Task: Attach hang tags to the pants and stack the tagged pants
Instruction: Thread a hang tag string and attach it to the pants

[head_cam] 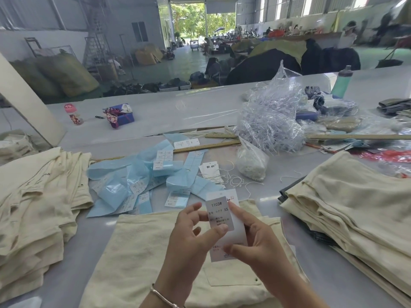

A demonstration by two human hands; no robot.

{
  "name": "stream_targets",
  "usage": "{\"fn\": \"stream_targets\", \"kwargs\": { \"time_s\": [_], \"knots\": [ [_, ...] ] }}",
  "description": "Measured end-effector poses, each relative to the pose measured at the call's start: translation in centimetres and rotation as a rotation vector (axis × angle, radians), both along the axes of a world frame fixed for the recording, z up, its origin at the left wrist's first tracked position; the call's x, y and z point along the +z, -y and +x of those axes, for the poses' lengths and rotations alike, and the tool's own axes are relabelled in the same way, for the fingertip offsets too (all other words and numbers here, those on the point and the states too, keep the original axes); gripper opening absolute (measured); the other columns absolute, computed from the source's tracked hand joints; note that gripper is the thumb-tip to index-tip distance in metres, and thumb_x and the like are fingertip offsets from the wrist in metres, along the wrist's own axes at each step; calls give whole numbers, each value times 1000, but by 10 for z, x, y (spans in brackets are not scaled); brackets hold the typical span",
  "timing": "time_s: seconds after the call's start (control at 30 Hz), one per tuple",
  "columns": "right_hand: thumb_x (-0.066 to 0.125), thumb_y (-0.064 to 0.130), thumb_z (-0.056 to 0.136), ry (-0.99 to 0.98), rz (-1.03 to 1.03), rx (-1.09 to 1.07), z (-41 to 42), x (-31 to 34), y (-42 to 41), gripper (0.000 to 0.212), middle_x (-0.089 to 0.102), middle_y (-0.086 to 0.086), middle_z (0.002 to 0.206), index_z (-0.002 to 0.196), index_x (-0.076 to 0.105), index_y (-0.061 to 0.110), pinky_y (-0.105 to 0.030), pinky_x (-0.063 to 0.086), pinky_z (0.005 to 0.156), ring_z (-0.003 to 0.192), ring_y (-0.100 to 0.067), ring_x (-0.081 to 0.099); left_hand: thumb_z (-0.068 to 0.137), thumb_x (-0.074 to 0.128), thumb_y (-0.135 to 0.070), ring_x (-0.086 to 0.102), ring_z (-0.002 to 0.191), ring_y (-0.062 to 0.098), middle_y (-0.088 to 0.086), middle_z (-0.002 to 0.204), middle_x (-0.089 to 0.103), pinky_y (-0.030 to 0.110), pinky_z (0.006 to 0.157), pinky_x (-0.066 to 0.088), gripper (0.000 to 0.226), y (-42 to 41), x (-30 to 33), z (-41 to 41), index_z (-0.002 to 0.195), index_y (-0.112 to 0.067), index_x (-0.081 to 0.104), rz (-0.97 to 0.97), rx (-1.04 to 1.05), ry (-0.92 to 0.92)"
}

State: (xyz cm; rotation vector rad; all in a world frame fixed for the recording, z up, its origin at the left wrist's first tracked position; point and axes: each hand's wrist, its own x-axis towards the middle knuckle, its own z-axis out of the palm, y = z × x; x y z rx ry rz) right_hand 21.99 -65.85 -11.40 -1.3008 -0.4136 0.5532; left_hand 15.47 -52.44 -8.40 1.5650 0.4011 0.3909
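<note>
The tags (220, 215) are held together above the near pants (142, 247), which lie flat on the table (93, 258) between a left stack (40, 196) and a right stack (347, 203). They look like light, stiff card, liable to crease, and are best taken by the edges, clear of the punched hole at the far end. The left hand (191, 236) pinches the small tag between thumb and fingers, and the right hand (253, 238) pinches the larger tag behind it, its forefinger extended along the edge.
</note>
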Motion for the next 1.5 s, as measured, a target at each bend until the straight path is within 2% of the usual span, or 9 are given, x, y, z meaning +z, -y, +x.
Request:
{"fn": "stream_targets", "kwargs": {
  "time_s": [0.23,0.4,0.8,0.93,1.03,1.13,1.2,1.37,1.5],
  "knots": [
    [62,-19,70,93,8,-44,-3,-5,-4,79,70,-4,117,133,47,27,-34,56,82,106,-24,67,58,79,-31,59,116,21,-15,129,52,51,102,44,34,4,-6,2,85,-14,68,43,40,-44],
    [59,-20,75,119,20,-75,-6,-8,-5,78,65,-9,125,137,44,25,-43,54,91,112,-24,65,73,83,-17,45,126,11,-12,129,46,32,101,41,22,2,-14,3,83,-20,64,383,50,-44],
    [62,-24,75,86,155,-125,-13,-7,-8,78,68,-4,121,138,43,17,-51,56,84,107,-31,67,77,79,-32,44,115,-11,-17,132,38,17,78,50,26,6,-21,2,93,-36,60,518,86,66],
    [67,-16,72,106,150,-149,-14,-2,-9,77,67,-8,122,138,44,17,-50,57,82,106,-30,67,80,77,-31,46,107,-10,-12,127,45,1,76,37,26,10,-20,1,97,-35,57,537,98,114],
    [66,-18,74,135,131,-148,-13,0,-8,78,66,-8,123,141,43,15,-50,55,86,108,-28,66,80,68,-38,52,103,-10,-7,120,53,-1,74,37,33,15,-17,1,110,-34,55,494,101,158],
    [76,-10,68,119,138,-145,-14,3,-7,83,65,-7,125,139,45,17,-48,54,91,111,-26,65,81,75,-36,65,92,-1,-19,120,54,12,71,51,82,11,-14,-1,142,-57,25,371,46,145],
    [82,-7,64,100,152,-133,-17,2,-7,86,65,-7,125,138,45,17,-51,52,93,111,-28,65,75,80,-30,70,82,9,-16,109,63,27,65,58,103,5,-12,-2,139,-68,9,296,25,126],
    [80,-3,60,10,181,-125,-15,3,-6,85,68,-8,121,137,49,17,-48,55,87,113,-30,64,72,82,-14,71,87,29,16,90,73,38,74,60,98,6,-15,-3,143,-52,26,-134,-49,196],
    [76,-3,58,-228,366,-48,-9,11,-8,63,68,-22,113,119,66,7,-34,56,79,101,-32,67,68,81,-15,68,85,26,27,87,66,33,77,57,87,4,-15,-4,140,-40,39,-164,-64,202]
  ]
}}
